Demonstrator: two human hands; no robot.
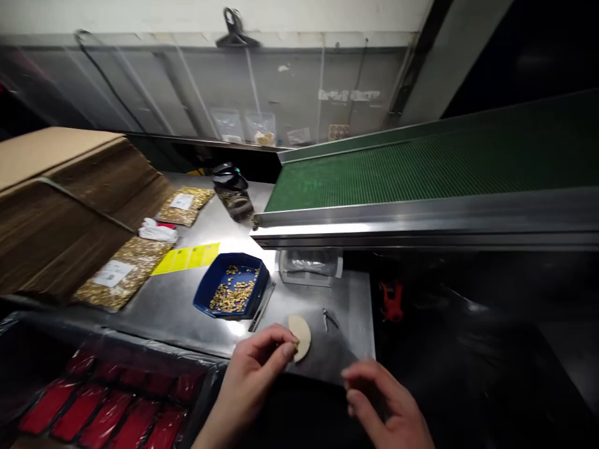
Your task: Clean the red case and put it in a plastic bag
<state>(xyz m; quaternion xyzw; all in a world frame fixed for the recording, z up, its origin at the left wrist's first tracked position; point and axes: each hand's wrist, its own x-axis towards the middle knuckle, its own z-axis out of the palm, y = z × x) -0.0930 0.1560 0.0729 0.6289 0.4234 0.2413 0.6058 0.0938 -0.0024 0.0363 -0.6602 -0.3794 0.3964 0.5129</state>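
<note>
A small tan piece (295, 343), too small to identify with certainty, sits pinched between thumb and fingertips of the left hand (260, 360). The fingers are closed around it, held just over the near edge of a pale half-round disc (302, 335) lying on the steel table (187, 299). The right hand (379, 399) hangs past the table's front edge, fingers loosely curled and holding nothing that can be seen.

To the left of the disc stands a blue tray (233, 287) of similar tan pieces, with a dark flat tool (261, 307) leaning at its right side. Small metal tweezers (329, 319) lie just right of the disc. A clear container (310, 267) sits under the lip of the green conveyor (421, 168).

Judgement: the pinch appears secure but fine; the piece is best kept low over the disc, with the wrist steady, so that a slip lands it on the table and not over the edge. The right hand could brace the disc against sliding.
</note>
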